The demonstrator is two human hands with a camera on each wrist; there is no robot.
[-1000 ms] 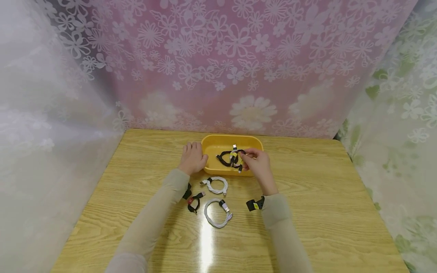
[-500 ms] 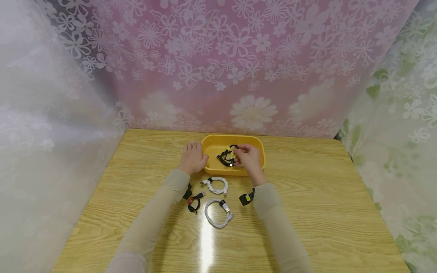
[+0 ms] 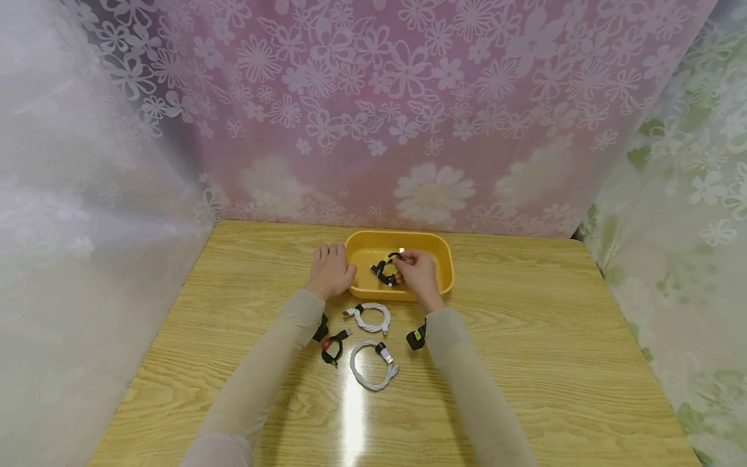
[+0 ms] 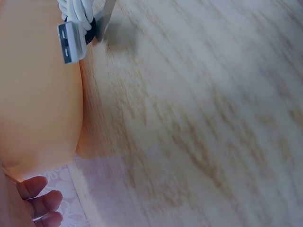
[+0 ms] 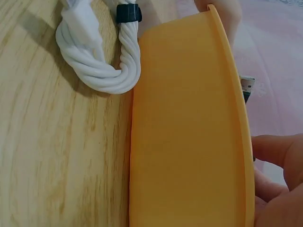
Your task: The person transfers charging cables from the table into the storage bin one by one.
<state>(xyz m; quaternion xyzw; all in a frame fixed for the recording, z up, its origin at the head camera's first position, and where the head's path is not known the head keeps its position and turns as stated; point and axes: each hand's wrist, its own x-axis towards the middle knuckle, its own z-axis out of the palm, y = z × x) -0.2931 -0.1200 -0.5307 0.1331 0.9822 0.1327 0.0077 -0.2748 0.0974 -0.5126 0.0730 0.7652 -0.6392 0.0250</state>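
Note:
In the head view my left hand [image 3: 331, 271] holds the left end of a yellow plastic bin [image 3: 353, 291], thumb over the rim and fingers outside. The left wrist view shows those fingertips beside the bin's wall [image 4: 38, 104]. Inside the bin, my right hand [image 3: 419, 271] pinches a black coiled charging cable [image 3: 395, 255] whose silver USB plug points up. Another black cable coil [image 3: 380, 272] lies at the bin's bottom, partly overlapped by it. In the right wrist view the USB plug [image 5: 247, 84] shows past the rim, and the wall hides most of the cable.
On the wooden table [image 3: 525, 324], in front of the bin, lie a white twisted cable coil [image 3: 373, 318], a pale grey cable coil [image 3: 373, 365] and a small black cable with a red tie [image 3: 332, 349]. A pink floral curtain [image 3: 373, 162] hangs behind the table.
My right hand has moved left within the bin, carrying the pinched black cable over the other coil. The left hand has stayed at the rim.

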